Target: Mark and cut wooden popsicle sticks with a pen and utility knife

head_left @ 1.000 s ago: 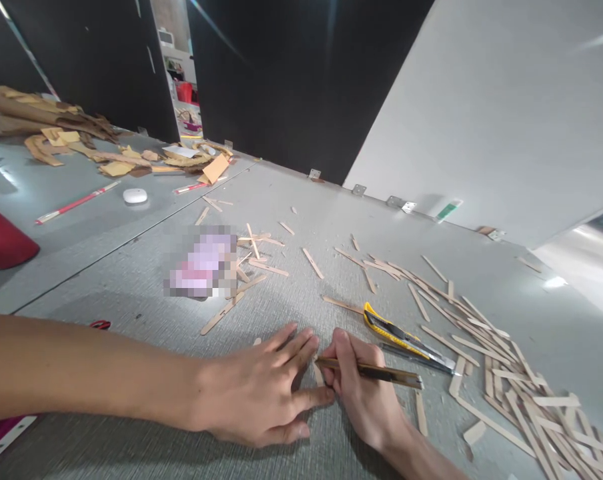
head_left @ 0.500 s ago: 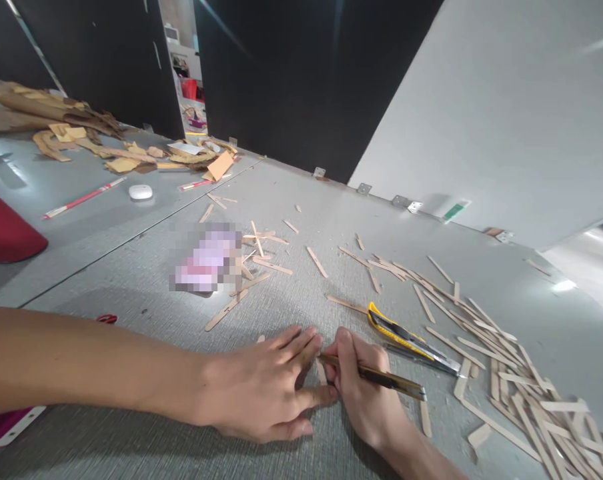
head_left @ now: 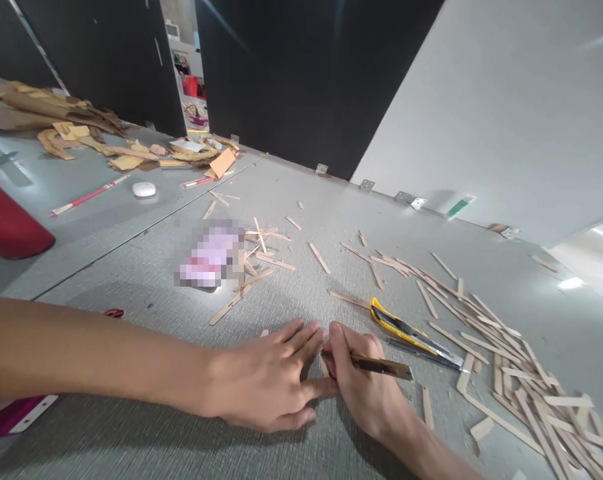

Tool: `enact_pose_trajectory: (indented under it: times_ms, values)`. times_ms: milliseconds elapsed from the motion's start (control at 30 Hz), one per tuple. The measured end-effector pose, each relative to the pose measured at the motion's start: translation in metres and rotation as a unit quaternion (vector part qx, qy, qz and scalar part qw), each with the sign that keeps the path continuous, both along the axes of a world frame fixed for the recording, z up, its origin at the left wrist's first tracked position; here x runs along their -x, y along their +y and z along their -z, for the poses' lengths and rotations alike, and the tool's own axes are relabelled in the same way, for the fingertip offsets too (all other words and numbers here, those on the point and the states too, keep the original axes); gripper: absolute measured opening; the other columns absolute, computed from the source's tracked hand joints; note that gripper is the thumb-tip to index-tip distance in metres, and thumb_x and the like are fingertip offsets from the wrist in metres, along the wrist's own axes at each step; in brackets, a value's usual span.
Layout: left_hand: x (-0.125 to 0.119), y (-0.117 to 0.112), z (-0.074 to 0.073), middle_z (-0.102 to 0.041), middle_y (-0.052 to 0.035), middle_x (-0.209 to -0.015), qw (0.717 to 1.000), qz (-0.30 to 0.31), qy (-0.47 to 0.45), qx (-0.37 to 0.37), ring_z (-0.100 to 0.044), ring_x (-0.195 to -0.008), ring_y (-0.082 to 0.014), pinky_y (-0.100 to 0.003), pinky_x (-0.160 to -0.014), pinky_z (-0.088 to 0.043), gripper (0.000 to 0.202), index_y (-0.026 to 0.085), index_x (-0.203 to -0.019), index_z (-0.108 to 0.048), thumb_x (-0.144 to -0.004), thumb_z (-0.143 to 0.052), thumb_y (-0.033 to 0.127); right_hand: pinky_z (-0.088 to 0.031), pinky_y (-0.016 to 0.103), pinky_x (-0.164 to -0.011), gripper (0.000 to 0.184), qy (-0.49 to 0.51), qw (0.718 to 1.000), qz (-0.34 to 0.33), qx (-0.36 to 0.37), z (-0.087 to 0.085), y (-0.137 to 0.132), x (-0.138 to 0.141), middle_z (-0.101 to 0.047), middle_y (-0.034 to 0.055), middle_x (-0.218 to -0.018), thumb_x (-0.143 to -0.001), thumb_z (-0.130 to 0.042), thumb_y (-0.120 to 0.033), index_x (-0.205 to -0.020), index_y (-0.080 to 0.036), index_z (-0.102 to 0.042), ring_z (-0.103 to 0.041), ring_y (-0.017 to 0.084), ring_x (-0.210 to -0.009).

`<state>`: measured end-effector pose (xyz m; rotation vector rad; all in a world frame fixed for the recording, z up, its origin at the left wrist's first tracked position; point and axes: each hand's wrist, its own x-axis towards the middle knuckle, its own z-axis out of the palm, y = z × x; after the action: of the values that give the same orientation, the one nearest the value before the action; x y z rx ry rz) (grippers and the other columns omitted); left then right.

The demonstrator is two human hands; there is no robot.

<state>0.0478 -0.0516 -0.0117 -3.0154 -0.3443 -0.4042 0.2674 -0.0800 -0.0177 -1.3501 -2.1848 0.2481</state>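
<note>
My left hand lies flat on the grey table, fingers stretched and slightly spread. Between its fingertips and thumb a short piece of wooden craft stick shows, mostly covered by the hands. Close beside it, my right hand is closed around a slim, dark and gold utility knife, held like a pen with its front end toward the stick. The blade tip is too small to make out. A yellow and black utility knife lies just beyond my right hand, its blade pointing right.
A heap of craft sticks covers the right side. More sticks lie beside a blurred phone-like object. Further left are a white earbud case, a red cylinder and paper-like scraps. Dark panels stand behind.
My right hand and the slim knife have shifted a little left, toward my left hand. The left hand stays flat in place. The whole view has moved slightly.
</note>
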Motion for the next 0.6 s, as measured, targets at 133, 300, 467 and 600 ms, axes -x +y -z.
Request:
enact_pose_trajectory:
  times_ms: [133,300,467,600]
  values:
    - [0.0,0.0,-0.001,-0.054,-0.0272,-0.15,1.0,-0.005,0.004,0.002,-0.051,-0.143,-0.0402,-0.055,-0.118,-0.037,0.049,0.014,-0.149,-0.053,-0.108,-0.042,0.038,-0.046,0.033,-0.053,0.046,0.043,0.996,0.024,0.074,-0.003,0.003,0.002,-0.057,0.0043,-0.061,-0.106,-0.042,-0.052,-0.074,-0.023,-0.058,-0.052,0.02,-0.054]
    - [0.001,0.0,0.004,-0.05,-0.027,-0.154,1.0,-0.001,-0.006,0.021,-0.049,-0.145,-0.0404,-0.055,-0.119,-0.035,0.051,0.016,-0.153,-0.05,-0.108,-0.042,0.04,-0.043,0.025,-0.046,0.059,0.13,0.973,0.097,0.163,-0.006,0.001,0.009,-0.05,-0.002,-0.051,-0.112,-0.027,-0.051,-0.063,-0.024,-0.046,-0.047,0.013,-0.044]
    - [0.002,0.0,0.003,-0.05,-0.0274,-0.154,1.0,-0.002,-0.001,0.004,-0.048,-0.146,-0.0402,-0.054,-0.119,-0.036,0.055,0.014,-0.155,-0.047,-0.108,-0.044,0.042,-0.04,0.024,-0.047,0.062,0.249,0.931,0.141,0.225,-0.003,-0.002,0.011,-0.052,-0.0025,-0.053,-0.105,-0.039,-0.066,-0.065,-0.021,-0.053,-0.045,0.011,-0.047]
    - [0.001,0.001,0.001,-0.053,-0.0276,-0.151,1.0,-0.003,0.007,0.001,-0.048,-0.145,-0.0407,-0.054,-0.119,-0.038,0.053,0.016,-0.153,-0.049,-0.108,-0.041,0.041,-0.038,0.025,-0.045,0.064,0.287,0.917,0.169,0.22,-0.001,-0.002,0.008,-0.054,-0.0015,-0.051,-0.103,-0.041,-0.07,-0.064,-0.021,-0.055,-0.045,0.011,-0.045]
